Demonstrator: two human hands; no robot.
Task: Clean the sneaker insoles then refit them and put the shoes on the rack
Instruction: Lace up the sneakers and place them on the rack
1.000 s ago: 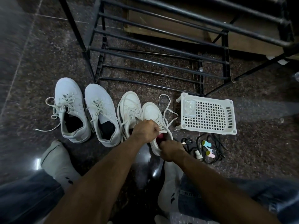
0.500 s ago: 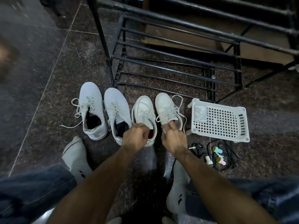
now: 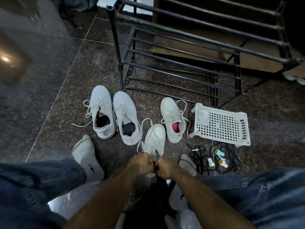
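Several white sneakers lie on the dark stone floor. One white sneaker (image 3: 155, 139) is pulled close to me, toe pointing away; my left hand (image 3: 140, 163) and my right hand (image 3: 165, 167) grip its opening from either side, fingers curled over the collar. Its pair, a white sneaker with a red insole (image 3: 173, 120), stands farther back to the right. Two grey-white sneakers with dark insoles (image 3: 102, 114) (image 3: 126, 118) stand side by side at the left. The black metal shoe rack (image 3: 181, 63) rises behind them.
A white perforated plastic basket (image 3: 221, 124) lies at the right. Below it are black cords and small coloured bottles (image 3: 219, 158). My socked feet (image 3: 87, 156) and jeans-clad legs flank the held sneaker.
The held sneaker has been drawn back toward me, away from its pair. My right hand left the red-insole sneaker and joined the left on this one. The view shifted right.
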